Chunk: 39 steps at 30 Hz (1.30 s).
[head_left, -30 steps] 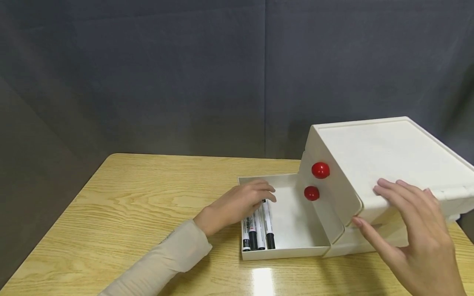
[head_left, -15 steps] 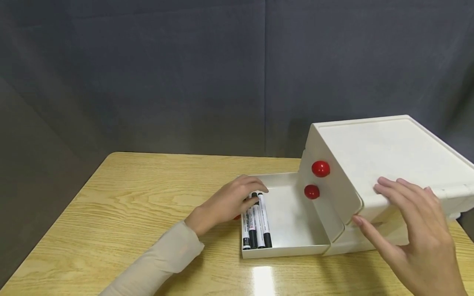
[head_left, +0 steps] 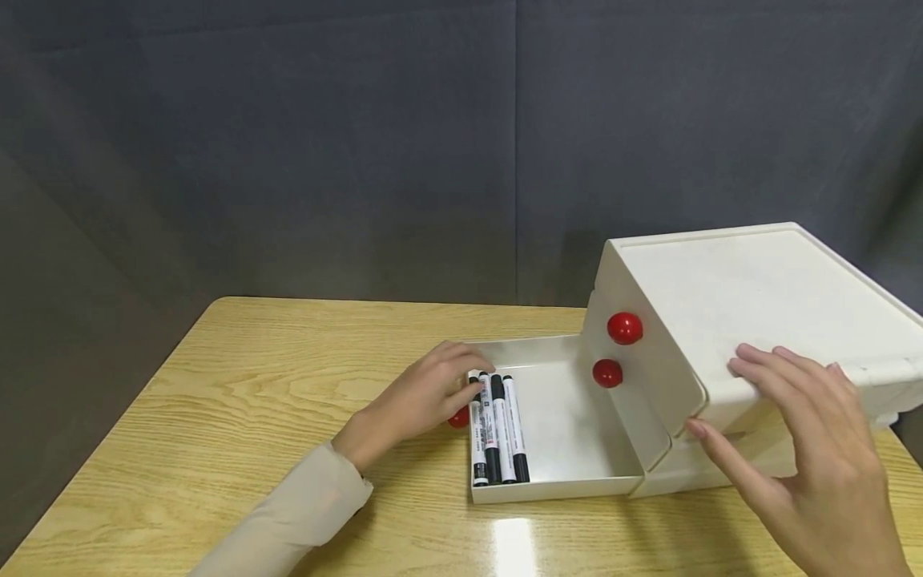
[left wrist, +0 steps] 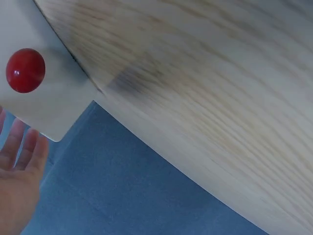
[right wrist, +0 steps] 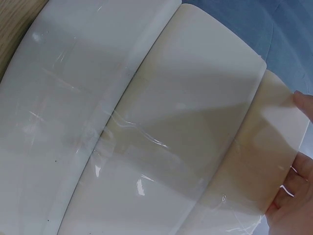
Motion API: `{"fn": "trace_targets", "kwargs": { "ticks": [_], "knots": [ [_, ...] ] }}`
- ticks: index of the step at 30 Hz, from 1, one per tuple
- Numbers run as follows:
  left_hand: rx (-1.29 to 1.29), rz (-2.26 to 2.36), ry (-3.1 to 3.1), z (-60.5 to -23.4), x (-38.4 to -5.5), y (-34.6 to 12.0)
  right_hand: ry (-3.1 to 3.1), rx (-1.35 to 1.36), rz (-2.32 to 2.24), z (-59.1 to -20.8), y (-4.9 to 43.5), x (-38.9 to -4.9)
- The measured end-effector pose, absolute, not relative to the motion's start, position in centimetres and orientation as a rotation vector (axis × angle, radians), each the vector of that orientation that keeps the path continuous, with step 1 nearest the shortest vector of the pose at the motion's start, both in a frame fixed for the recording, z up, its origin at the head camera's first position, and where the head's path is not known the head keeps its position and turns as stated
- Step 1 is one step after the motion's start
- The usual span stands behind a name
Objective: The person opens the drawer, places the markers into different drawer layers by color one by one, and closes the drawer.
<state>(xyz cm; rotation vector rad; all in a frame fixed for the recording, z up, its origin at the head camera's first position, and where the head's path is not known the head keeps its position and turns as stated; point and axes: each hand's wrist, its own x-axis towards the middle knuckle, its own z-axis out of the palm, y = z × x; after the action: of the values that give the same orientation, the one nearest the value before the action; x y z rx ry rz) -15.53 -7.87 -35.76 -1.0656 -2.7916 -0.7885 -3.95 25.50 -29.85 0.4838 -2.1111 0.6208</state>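
Observation:
A white drawer (head_left: pixel 570 433) is pulled out at the bottom of a white drawer cabinet (head_left: pixel 764 296). Several white-and-black marker pens (head_left: pixel 510 433) lie side by side along its left end. My left hand (head_left: pixel 421 393) is over the drawer's front panel, fingertips reaching above the far ends of the pens, gripping nothing. In the left wrist view its fingers lie at the panel's upper edge, near a red knob (left wrist: pixel 25 70). My right hand (head_left: pixel 815 457) rests on the cabinet's near edge, fingers on top and thumb at the front corner.
Two more red knobs, an upper knob (head_left: pixel 624 328) and a lower knob (head_left: pixel 607 373), stick out of the closed drawers above. The wooden table (head_left: pixel 274 385) extends to the left. A dark curtain (head_left: pixel 360 160) hangs behind it.
My left hand has drawn back left from over the pens to the drawer's front, uncovering the pens and the red knob. The rightmost pen shifted left against the others. My right hand stays put.

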Motion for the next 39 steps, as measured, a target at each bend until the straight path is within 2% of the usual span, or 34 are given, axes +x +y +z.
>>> {"fn": "trace_targets", "kwargs": {
  "ticks": [12,39],
  "knots": [
    [-0.956,-0.906,-2.852,-35.9,-14.6,-9.5,-2.139,0.467,0.613,-29.8,25.6,-3.9],
    [-0.983,-1.289,-3.034,-37.7,-14.6,-9.9,-2.116,0.473,0.605,-30.1,25.7,-4.1]
  ]
}}
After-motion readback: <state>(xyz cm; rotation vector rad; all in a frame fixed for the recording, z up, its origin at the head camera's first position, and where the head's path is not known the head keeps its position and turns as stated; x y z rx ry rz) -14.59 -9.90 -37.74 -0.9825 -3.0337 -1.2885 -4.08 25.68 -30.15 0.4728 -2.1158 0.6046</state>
